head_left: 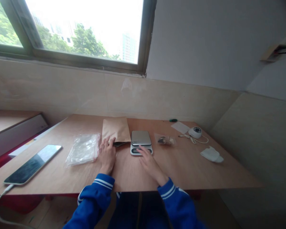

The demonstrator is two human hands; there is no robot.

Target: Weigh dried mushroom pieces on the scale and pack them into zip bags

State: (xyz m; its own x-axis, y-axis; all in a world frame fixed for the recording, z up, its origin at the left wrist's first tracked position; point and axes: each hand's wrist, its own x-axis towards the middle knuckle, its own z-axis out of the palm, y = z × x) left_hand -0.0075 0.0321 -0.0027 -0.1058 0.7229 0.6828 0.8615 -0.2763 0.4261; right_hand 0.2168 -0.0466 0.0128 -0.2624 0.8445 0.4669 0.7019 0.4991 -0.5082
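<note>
A: What are the hands doing now?

B: The left hand (107,156) is palm down, fingers a bit spread, with its tips at the near edge of the brown paper bag (116,128). The right hand (150,163) has loose, open fingers over the front of the little scale (141,139). I see no pinching.

A: Is the right hand pushing a button?

B: I can't tell. The fingers hide part of the front.

A: Where is the scale?

B: On the counter (181,173), just ahead of the right hand. The paper bag lies ahead of the left hand, beside the scale, not on it.

A: So which step is this?

B: My guess is getting the scale ready.

A: What does the next move need?

B: A soft touch, I think, so the scale doesn't slide. To lift the paper bag, the left hand would have to close its fingers on it.

A: What else is close?

B: Clear plastic bags (83,149) are just left of the left hand. A small clear bag (165,140) is ahead and right of the right hand.
</note>
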